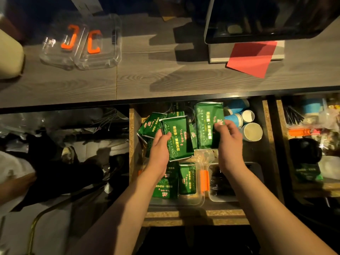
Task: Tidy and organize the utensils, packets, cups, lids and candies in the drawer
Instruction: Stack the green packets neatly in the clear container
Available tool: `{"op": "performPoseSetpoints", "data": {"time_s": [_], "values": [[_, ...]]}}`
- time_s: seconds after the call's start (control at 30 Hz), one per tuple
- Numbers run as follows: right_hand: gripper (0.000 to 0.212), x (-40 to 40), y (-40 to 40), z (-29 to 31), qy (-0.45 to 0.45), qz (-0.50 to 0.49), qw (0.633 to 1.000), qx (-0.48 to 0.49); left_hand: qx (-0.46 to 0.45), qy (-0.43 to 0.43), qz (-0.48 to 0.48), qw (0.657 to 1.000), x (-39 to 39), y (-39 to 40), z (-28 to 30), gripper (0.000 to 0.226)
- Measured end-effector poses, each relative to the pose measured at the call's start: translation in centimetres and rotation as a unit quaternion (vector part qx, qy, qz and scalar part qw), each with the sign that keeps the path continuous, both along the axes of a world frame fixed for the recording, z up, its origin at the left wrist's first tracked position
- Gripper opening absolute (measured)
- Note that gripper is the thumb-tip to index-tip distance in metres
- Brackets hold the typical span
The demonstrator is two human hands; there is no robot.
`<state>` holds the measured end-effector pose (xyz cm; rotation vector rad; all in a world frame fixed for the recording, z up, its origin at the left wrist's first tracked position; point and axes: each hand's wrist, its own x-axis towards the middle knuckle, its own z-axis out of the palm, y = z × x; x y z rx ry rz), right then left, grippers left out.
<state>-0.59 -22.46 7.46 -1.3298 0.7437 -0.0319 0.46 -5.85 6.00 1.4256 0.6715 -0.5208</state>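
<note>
Each hand pinches a green packet, left hand one, right hand another (paper cups at three o'clock risk toppling).

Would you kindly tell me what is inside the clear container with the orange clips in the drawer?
Green packets stand inside the clear container; the left forearm covers part of it.

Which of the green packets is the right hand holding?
The right hand holds the tall green packet at the drawer's back, beside the paper cups. It stands upright; the others lie flat or piled.
</note>
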Motion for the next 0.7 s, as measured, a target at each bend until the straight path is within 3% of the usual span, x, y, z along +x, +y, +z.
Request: {"op": "performPoseSetpoints", "data": {"time_s": [0.1,0.2,0.27,0.47,0.6,0.7], "values": [[0.011,-0.5,1.6,-0.5,0.009,0.103,0.995,0.011,-0.003,0.002,0.006,1.0,0.1,-0.2,-0.2,0.064],[0.015,-0.9,3.8,-1.2,0.03,0.158,0.986,-0.038,-0.023,0.003,-0.008,1.0,-0.2,-0.6,-0.3,0.095],[0.022,-1.0,4.8,-1.8,0.03,0.182,0.98,-0.07,-0.005,0.012,-0.025,1.0,-0.4,-0.8,-0.3,0.101],[0.019,-0.5,4.3,-5.1,0.095,0.14,0.985,-0.029,0.06,0.009,0.004,0.998,0.0,1.5,-1.4,0.058],[0.028,0.7,2.1,-10.5,0.181,0.22,0.936,-0.207,0.073,0.024,0.028,0.997,0.1,3.3,-2.7,0.072],[0.052,2.0,2.1,-13.9,0.197,0.298,0.881,-0.31,0.074,0.04,0.043,0.996,-0.4,4.6,-5.8,0.088]]}}
